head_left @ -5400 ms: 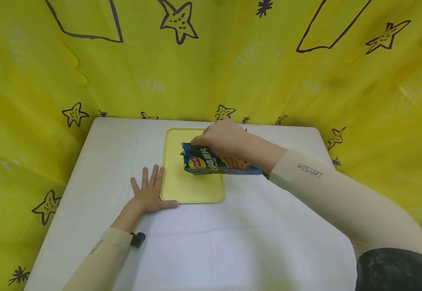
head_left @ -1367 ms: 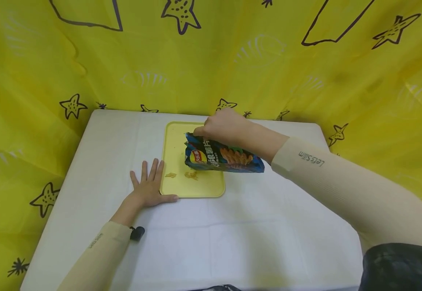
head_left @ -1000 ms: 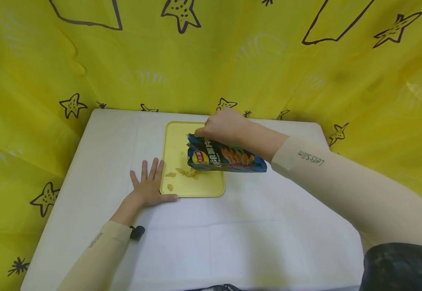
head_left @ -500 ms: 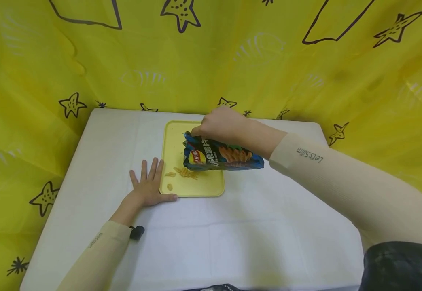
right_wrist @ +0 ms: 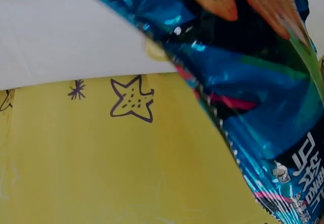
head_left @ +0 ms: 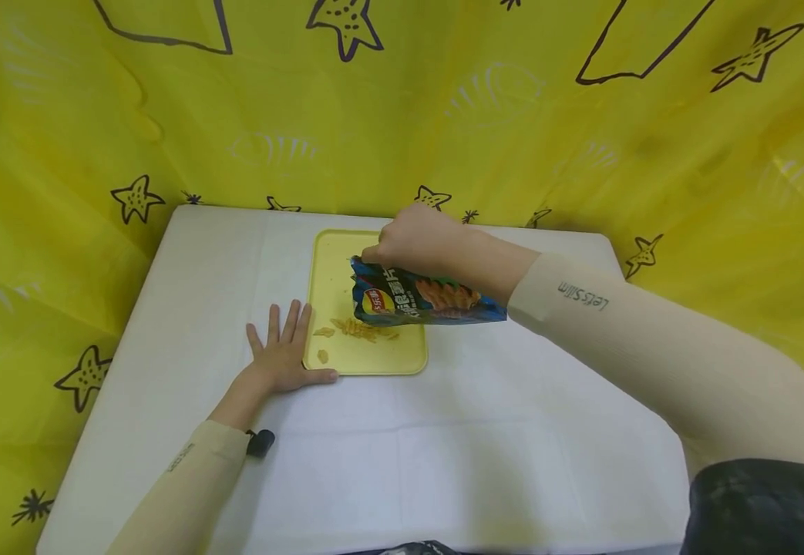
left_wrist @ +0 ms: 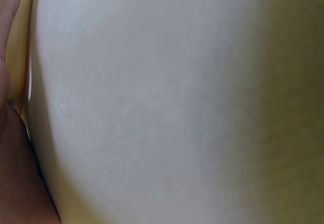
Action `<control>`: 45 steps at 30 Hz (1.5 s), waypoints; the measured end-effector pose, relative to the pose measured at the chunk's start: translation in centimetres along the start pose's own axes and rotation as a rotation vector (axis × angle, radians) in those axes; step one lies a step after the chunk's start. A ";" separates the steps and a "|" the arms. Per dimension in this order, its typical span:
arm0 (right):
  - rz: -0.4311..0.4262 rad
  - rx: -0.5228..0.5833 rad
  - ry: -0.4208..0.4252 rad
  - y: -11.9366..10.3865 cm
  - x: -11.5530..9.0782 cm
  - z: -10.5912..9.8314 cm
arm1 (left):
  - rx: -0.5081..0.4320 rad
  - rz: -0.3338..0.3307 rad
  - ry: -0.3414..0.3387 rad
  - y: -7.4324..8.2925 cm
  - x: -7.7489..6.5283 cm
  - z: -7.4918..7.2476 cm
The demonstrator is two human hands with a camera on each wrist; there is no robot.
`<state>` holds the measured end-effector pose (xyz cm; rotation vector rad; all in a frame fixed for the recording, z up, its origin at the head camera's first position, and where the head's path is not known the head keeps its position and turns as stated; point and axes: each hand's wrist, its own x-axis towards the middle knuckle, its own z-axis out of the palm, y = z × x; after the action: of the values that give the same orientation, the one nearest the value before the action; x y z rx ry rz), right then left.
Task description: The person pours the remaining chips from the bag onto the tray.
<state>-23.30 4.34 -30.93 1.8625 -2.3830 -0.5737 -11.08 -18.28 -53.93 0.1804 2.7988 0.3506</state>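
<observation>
My right hand (head_left: 415,237) grips a blue-and-black potato chip bag (head_left: 436,299) by its upper side, holding it tilted over a yellow tray (head_left: 402,358). The bag's mouth end points left, and its front print fills much of the right wrist view. Several wavy potato chips (head_left: 360,330) lie on the tray below the bag, with a few more pieces near the left rim. With fingers spread, my left hand (head_left: 280,366) rests flat at the tray's lower left corner, thumb along the near edge. In the left wrist view only part of that hand (left_wrist: 12,133) shows.
The tray lies on a white-covered table (head_left: 402,462). A yellow curtain (head_left: 388,116) with drawn stars hangs behind and along both sides of the table. A dark object (head_left: 422,548) shows at the bottom edge of the head view.
More chips have fallen from the bag onto the tray, which showed none at first. The bag has shifted only slightly. My left hand has kept its place at the tray's corner.
</observation>
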 end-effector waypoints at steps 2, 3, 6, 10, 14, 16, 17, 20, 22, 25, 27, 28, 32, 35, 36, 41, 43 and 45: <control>-0.019 -0.018 0.002 -0.1 0.2 0.0 | -0.002 -0.003 0.002 0.0 0.0 0.0; -0.027 -0.029 0.001 -0.1 0.3 0.0 | -0.004 -0.005 0.002 0.0 0.0 0.1; -0.037 -0.046 -0.005 -0.1 0.6 -0.2 | -0.008 -0.007 0.002 -0.1 0.1 0.1; -0.031 -0.061 -0.007 -0.1 0.7 -0.6 | -0.016 0.000 0.004 -0.2 0.1 0.1; -0.036 -0.072 -0.023 -0.1 0.7 -0.7 | -0.023 0.004 0.004 -0.2 0.2 0.1; -0.050 -0.084 -0.041 -0.2 0.7 -0.6 | -0.027 0.003 0.002 -0.2 0.2 0.1; -0.057 -0.085 -0.049 -0.2 0.7 -0.6 | -0.030 0.003 0.002 -0.2 0.3 0.2; -0.068 -0.089 -0.071 -0.5 0.8 -0.4 | -0.034 0.008 0.001 -0.3 0.3 0.3; -0.074 -0.088 -0.087 -0.6 0.9 -0.4 | -0.037 0.010 0.000 -0.3 0.3 0.2; -0.064 -0.090 -0.102 -0.7 1.0 -0.4 | -0.037 0.013 0.000 -0.2 0.3 0.2; -0.059 -0.096 -0.095 -0.6 1.0 -0.4 | -0.037 0.012 -0.001 -0.1 0.3 0.1; -0.062 -0.095 -0.093 -0.6 1.0 -0.4 | -0.033 0.010 -0.002 -0.1 0.3 0.1; -0.077 -0.090 -0.090 -0.6 1.1 -0.5 | -0.020 0.003 -0.009 -0.1 0.2 0.1; -0.076 -0.084 -0.106 -0.6 1.0 -0.5 | -0.017 0.006 -0.003 -0.2 0.2 0.1; -0.073 -0.086 -0.110 -0.6 1.0 -0.4 | -0.017 0.005 -0.003 -0.1 0.2 0.1; -0.068 -0.085 -0.126 -0.5 0.7 -0.3 | -0.021 0.006 -0.001 -0.1 0.1 0.0; -0.066 -0.083 -0.127 -0.5 0.6 -0.3 | -0.021 0.011 -0.001 -0.1 0.1 0.0; -0.053 -0.083 -0.126 -0.4 0.6 -0.4 | -0.016 0.012 0.001 -0.2 0.1 0.0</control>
<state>-22.97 3.60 -30.80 1.9141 -2.3502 -0.8046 -11.17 -18.41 -53.97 0.1939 2.7957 0.3759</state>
